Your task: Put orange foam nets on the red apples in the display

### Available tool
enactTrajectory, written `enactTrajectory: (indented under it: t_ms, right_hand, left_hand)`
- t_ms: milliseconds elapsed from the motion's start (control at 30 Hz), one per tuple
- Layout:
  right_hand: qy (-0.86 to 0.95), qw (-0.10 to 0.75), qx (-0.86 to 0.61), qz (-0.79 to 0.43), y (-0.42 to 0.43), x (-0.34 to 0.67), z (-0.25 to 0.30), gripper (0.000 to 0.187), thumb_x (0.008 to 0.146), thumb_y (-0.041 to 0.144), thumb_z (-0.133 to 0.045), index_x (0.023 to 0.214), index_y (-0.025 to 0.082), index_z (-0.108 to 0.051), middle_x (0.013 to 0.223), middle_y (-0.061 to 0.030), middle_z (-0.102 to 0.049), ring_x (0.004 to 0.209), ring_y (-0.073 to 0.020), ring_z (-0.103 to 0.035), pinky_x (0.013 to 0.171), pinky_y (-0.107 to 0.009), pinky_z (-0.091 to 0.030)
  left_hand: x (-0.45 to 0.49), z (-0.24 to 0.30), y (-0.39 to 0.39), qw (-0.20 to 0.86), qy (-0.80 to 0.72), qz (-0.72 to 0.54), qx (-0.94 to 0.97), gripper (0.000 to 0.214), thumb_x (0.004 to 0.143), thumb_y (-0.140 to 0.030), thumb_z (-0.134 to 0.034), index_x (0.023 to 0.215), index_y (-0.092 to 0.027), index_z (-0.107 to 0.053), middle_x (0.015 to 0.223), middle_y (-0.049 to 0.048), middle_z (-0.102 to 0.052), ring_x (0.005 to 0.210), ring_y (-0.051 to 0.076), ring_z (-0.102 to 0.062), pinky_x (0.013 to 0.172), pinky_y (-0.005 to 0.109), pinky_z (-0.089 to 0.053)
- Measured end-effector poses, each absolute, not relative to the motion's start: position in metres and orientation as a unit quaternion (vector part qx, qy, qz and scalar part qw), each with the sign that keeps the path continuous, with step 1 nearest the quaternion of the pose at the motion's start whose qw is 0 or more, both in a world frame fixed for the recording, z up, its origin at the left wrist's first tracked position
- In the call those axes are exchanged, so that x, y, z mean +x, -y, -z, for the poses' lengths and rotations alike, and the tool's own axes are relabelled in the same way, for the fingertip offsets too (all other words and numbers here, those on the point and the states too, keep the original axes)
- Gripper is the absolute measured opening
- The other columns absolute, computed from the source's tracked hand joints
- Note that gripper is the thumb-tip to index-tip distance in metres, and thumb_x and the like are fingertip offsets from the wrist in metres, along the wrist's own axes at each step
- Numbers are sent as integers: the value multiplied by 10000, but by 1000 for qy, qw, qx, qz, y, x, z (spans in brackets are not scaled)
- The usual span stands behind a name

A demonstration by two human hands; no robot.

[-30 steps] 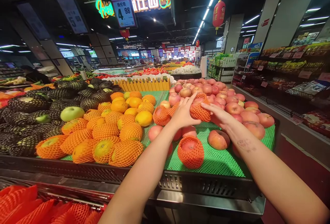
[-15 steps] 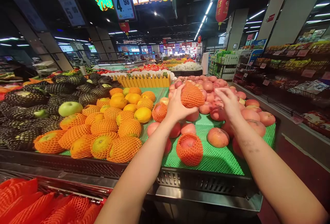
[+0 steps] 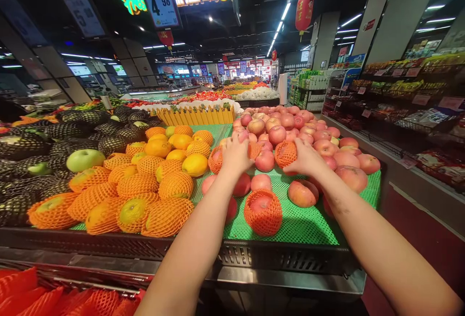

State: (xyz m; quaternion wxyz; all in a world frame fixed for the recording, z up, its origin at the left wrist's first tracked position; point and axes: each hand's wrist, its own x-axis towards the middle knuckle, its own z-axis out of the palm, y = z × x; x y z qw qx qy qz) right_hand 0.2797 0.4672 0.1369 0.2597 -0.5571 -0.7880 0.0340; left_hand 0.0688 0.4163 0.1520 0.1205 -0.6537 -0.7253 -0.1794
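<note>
My left hand [image 3: 236,155] curls over the fruit pile, and a piece of orange foam net [image 3: 255,150] shows beside its thumb. Whether fruit sits inside that net is hidden by the hand. The fingers and thumb of my right hand [image 3: 305,157] close on the side of a netted apple [image 3: 285,154]. Bare apples [image 3: 264,161] lie between and behind the hands. Another netted apple [image 3: 215,160] touches the left side of my left hand. Nearer to me, a third apple in orange net [image 3: 263,212] rests on the green mat [image 3: 301,226].
Netted oranges [image 3: 176,185] fill the left part of the display. Dark netted fruit [image 3: 72,132] and a green apple [image 3: 85,160] lie beyond them. A black tray edge [image 3: 261,253] runs along the front. Red foam nets [image 3: 105,301] are piled lower left. Snack shelves [image 3: 410,98] stand right.
My left hand has come down with its orange net from above the pile. My right hand has lowered slightly and closed on a netted apple. The view has shifted a little.
</note>
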Motion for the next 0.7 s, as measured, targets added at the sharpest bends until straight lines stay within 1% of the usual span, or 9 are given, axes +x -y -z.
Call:
enactTrajectory:
  t_ms: [67, 133, 233, 367, 467, 533, 600, 633, 700]
  right_hand:
    - [798, 201, -568, -5, -463, 274, -133, 889, 584, 348, -864, 1382, 152, -525, 1290, -188, -594, 1185, -410, -573, 936, -474, -511]
    - [799, 166, -577, 14, -460, 268, -131, 886, 618, 345, -862, 1417, 168, -522, 1289, -174, -606, 1254, -415, -523, 983, -480, -486]
    - [787, 124, -604, 15, -458, 263, -133, 926, 641, 344, -869, 1470, 163, -499, 1351, -194, -574, 1305, -426, -490, 1001, -492, -477]
    - [794, 65, -604, 16, -461, 264, -135, 875, 649, 363, -866, 1399, 45, -547, 1368, -234, -553, 1319, -418, -498, 1070, -456, -445]
    - [804, 50, -592, -11, -466, 271, -134, 1007, 624, 421, -900, 1479, 91, -482, 1413, -223, -533, 1355, -433, -476, 1091, -473, -428]
    - [807, 99, -582, -31, -469, 275, -133, 1126, 602, 511, -915, 1542, 144, -415, 1473, -228, -488, 1388, -459, -435, 1103, -524, -409]
    - [817, 229, -528, -35, -470, 278, -135, 1079, 667, 566, -861, 1552, 155, -402, 1498, -215, -474, 1392, -431, -435, 1131, -529, -387]
    - [819, 311, -481, -35, -470, 279, -137, 944, 748, 562, -795, 1524, 156, -443, 1485, -193, -500, 1373, -391, -464, 1139, -507, -389]
    - [811, 451, -368, -50, -466, 278, -144, 546, 916, 475, -613, 1374, 181, -590, 1393, -129, -605, 1300, -300, -544, 1132, -448, -413]
  left_hand:
    - [66, -150, -417, 96, 752, 156, -633, 493, 808, -264, -763, 1274, -128, -673, 1444, 238, -529, 1314, 455, -515, 1061, 556, -476]
    - [64, -149, -420, 72, 775, 141, -612, 371, 849, -201, -673, 1210, -122, -701, 1335, 235, -619, 1245, 427, -592, 1000, 519, -523]
    - [61, -151, -424, 49, 799, 135, -583, 325, 866, -137, -590, 1168, -99, -705, 1226, 239, -685, 1154, 396, -662, 920, 485, -560]
    - [63, -148, -426, 59, 783, 155, -600, 389, 851, -279, -677, 1172, -61, -696, 1362, 259, -613, 1321, 437, -539, 1056, 540, -481]
    - [64, -143, -427, 62, 763, 181, -617, 450, 759, -306, -784, 1114, -39, -710, 1363, 287, -599, 1301, 485, -538, 1068, 582, -456]
    - [63, -144, -427, 70, 752, 219, -618, 362, 758, -223, -763, 1064, -37, -709, 1272, 289, -644, 1194, 480, -613, 1001, 582, -494]
    - [61, -149, -428, 90, 718, 283, -629, 223, 824, -142, -637, 1034, -95, -697, 1221, 218, -679, 1147, 403, -652, 986, 531, -507]
    - [60, -153, -427, 99, 690, 317, -644, 202, 841, -101, -569, 1001, -137, -688, 1192, 162, -697, 1133, 345, -662, 990, 483, -509]
    - [60, -159, -427, 101, 617, 375, -685, 235, 815, -36, -504, 888, -202, -653, 1099, 60, -723, 1084, 239, -673, 984, 377, -510]
